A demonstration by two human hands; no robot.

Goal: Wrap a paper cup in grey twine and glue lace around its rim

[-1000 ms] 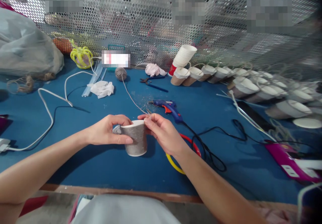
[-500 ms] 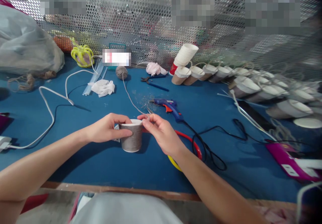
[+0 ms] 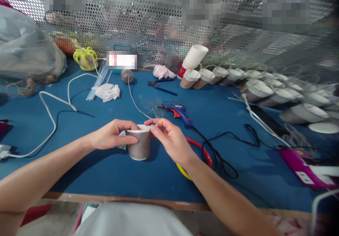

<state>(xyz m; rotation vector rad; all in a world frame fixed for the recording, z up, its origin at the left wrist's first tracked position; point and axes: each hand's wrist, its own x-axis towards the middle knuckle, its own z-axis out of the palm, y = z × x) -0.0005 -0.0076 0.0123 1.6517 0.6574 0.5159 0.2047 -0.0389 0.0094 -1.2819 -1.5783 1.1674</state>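
Observation:
A paper cup (image 3: pixel 139 147) wrapped in grey-brown cord is held upright just above or on the blue table. My left hand (image 3: pixel 112 134) grips its left side, thumb outside and fingers inside the white rim. At the cup's right rim, my right hand (image 3: pixel 169 137) pinches the grey cord (image 3: pixel 137 106), which runs back to a ball of cord (image 3: pixel 127 76). Part of a pale striped bundle (image 3: pixel 122 142) shows behind my left hand. Beyond my right hand lies a blue glue gun (image 3: pixel 174 109), and a partly hidden pointed metal tip is close to my fingers.
Blue-handled pliers (image 3: pixel 162 86), crumpled white tissue (image 3: pixel 108 92) and clear glue sticks (image 3: pixel 92 92) lie farther back. Many wrapped cups (image 3: pixel 286 96) with cord handles fill the right side, near stacked white cups (image 3: pixel 196 57). A black cable (image 3: pixel 219 161) and scissors with red-and-yellow handles (image 3: pixel 182 171) lie right.
The cup has shifted very slightly to the right in view and turned a little. Both hands keep nearly the same hold; the cord still runs to the right hand.

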